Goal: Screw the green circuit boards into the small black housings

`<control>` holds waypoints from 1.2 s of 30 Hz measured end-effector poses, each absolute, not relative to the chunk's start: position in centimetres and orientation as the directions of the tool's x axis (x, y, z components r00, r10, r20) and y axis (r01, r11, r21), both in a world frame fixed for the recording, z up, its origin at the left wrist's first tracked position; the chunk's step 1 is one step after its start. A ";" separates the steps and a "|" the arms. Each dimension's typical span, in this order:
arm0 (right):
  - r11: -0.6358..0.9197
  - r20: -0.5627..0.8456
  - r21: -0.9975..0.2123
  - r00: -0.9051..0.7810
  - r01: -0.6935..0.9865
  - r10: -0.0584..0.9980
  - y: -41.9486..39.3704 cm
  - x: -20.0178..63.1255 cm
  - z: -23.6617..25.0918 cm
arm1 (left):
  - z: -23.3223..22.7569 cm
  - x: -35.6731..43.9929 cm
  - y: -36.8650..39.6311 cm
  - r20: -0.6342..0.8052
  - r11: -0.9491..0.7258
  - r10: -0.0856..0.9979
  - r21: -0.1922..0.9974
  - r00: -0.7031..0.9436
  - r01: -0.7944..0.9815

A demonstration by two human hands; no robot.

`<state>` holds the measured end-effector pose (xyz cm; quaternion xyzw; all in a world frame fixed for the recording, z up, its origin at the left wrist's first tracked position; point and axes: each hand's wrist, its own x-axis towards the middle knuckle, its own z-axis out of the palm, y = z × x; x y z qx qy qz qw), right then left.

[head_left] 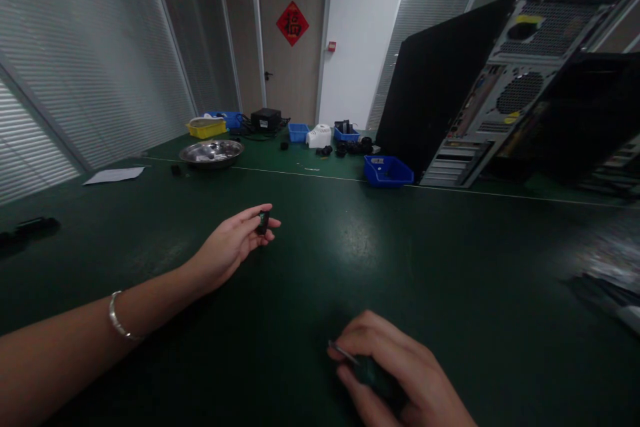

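Observation:
My left hand [239, 243] is held out over the green table [300, 267], its fingers closed round a small black part with a green face [263, 221]. What kind of part it is I cannot make out. Nearer to me, my right hand [395, 370] grips a screwdriver [367, 370] by its dark green handle. The thin metal shaft points up and left, past the fingertips. Most of the handle is hidden in the palm. The two hands are well apart, and the screwdriver does not touch the small part.
A metal bowl [213, 155] of small pieces stands at the back left, near a yellow bin [207, 128] and a paper sheet [114, 175]. Farther right is a blue bin [389, 171] beside a tall computer case [450, 87]. A blurred clear bag [613, 260] lies at the right edge.

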<state>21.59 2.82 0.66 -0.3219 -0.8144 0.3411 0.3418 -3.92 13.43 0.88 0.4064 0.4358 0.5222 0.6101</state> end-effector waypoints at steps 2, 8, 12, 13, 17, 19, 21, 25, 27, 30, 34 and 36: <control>0.555 0.331 -0.778 -0.558 0.296 0.761 2.8 21.7 0.6 | 0.8 -3.8 13.4 -0.097 0.113 0.993 0.952 0.071 -0.284; 0.550 0.308 -0.771 -0.568 0.321 0.763 2.7 21.7 0.6 | 0.9 -4.0 13.6 -0.046 0.044 0.999 0.950 0.001 -0.308; 0.539 0.293 -0.778 -0.574 0.323 0.765 2.8 21.6 0.6 | 1.1 -4.9 14.4 -0.009 -0.023 0.996 0.936 -0.090 -0.350; 0.534 0.287 -0.781 -0.574 0.322 0.767 2.8 21.6 0.7 | 1.1 -5.2 14.6 -0.001 -0.039 0.994 0.934 -0.111 -0.356; 0.529 0.289 -0.784 -0.565 0.323 0.773 2.8 21.5 0.8 | 1.2 -6.0 15.2 0.017 -0.077 0.986 0.927 -0.163 -0.368; 0.522 0.284 -0.787 -0.558 0.330 0.780 2.6 21.5 1.0 | 1.3 -6.0 15.2 0.020 -0.079 0.987 0.926 -0.162 -0.370; 0.519 0.284 -0.785 -0.548 0.338 0.787 2.5 21.5 1.2 | 1.5 -5.9 14.9 0.017 -0.067 0.990 0.927 -0.139 -0.368; 0.523 0.287 -0.781 -0.548 0.341 0.785 2.4 21.6 1.1 | 1.9 -5.0 13.4 -0.006 0.005 1.000 0.948 -0.002 -0.318; 0.518 0.278 -0.782 -0.550 0.346 0.788 2.5 21.6 1.0 | 1.9 -4.2 12.3 -0.028 0.052 0.995 0.963 0.091 -0.264; 0.507 0.277 -0.777 -0.520 0.373 0.808 2.7 21.7 1.0 | 1.8 -2.8 10.4 -0.038 0.080 0.967 0.984 0.254 -0.158; 0.490 0.324 -0.786 -0.424 0.377 0.846 2.7 21.7 1.1 | 1.9 -1.4 7.9 -0.059 0.063 0.863 0.998 0.502 0.008; 0.471 0.339 -0.800 -0.368 0.371 0.866 2.7 21.8 1.1 | 2.2 -1.1 7.0 -0.092 0.057 0.814 0.995 0.574 0.078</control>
